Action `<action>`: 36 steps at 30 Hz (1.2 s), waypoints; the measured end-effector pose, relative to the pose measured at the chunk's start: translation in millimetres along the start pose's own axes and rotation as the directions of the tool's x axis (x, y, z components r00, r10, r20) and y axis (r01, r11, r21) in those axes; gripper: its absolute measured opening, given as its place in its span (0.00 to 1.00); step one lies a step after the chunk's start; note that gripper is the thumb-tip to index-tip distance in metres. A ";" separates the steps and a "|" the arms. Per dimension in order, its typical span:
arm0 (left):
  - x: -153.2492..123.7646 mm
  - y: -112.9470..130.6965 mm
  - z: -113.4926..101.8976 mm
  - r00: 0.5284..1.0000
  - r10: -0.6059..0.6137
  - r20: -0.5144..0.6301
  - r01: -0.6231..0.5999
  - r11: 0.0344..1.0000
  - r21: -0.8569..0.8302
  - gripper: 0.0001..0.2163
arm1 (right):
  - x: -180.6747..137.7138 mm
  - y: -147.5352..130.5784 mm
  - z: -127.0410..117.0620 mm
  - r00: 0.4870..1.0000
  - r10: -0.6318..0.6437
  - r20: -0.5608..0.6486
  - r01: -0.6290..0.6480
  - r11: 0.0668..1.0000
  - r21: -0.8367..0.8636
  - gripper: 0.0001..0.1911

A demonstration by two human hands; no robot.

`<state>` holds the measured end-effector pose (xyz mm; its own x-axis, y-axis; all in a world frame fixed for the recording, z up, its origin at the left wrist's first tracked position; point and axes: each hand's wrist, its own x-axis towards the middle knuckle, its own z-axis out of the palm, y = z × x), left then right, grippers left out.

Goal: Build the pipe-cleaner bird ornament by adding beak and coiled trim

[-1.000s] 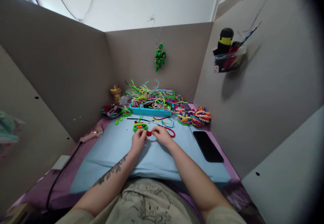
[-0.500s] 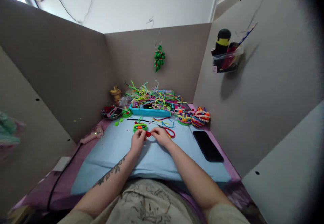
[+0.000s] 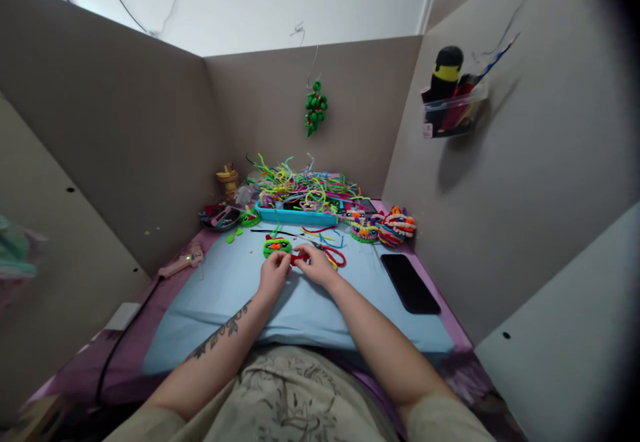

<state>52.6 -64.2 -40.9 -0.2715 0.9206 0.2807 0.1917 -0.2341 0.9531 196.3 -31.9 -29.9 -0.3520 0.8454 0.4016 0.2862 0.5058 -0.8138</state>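
Observation:
My left hand (image 3: pixel 273 274) and my right hand (image 3: pixel 313 265) meet over the light blue mat (image 3: pixel 220 295), fingers curled. Between the fingertips of both hands is a small red pipe-cleaner piece (image 3: pixel 297 258). Just beyond my left fingers lies a green round pipe-cleaner figure (image 3: pixel 277 247) with orange and black bits. To the right of my right hand lies a red loop (image 3: pixel 334 256), which looks like scissor handles.
A blue tray (image 3: pixel 295 216) heaped with coloured pipe cleaners stands at the back. Finished coloured figures (image 3: pixel 383 227) sit back right, a black phone (image 3: pixel 410 283) right, a pink glue gun (image 3: pixel 181 261) left. Grey partition walls enclose the desk; a green ornament (image 3: pixel 315 107) hangs behind.
Both hands have stayed at the same spot, the fingers working the red piece closer together. The view has shifted slightly.

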 end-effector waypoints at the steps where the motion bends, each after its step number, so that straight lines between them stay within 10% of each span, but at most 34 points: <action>1: -0.5 1.1 -0.1 1.000 0.001 0.005 -0.001 1.000 0.005 0.08 | -0.3 -1.1 0.4 1.000 -0.004 0.000 0.004 1.000 0.005 0.11; 16: 1.9 -7.6 -0.1 0.996 0.050 0.079 -0.050 0.999 -0.004 0.11 | 3.0 3.7 -3.0 0.982 0.166 0.092 -0.178 0.974 0.139 0.05; 36: -2.4 -3.8 -17.3 0.925 0.295 0.241 -0.348 0.912 0.219 0.06 | 1.8 0.9 -15.3 0.817 0.389 0.426 -0.562 0.706 0.432 0.06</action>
<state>36.3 -70.9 -43.2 0.0328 0.8572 0.5140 0.4755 -0.4657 0.7464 209.6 -27.3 -23.5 -0.5556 0.8143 -0.1679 0.0152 -0.1919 -0.9813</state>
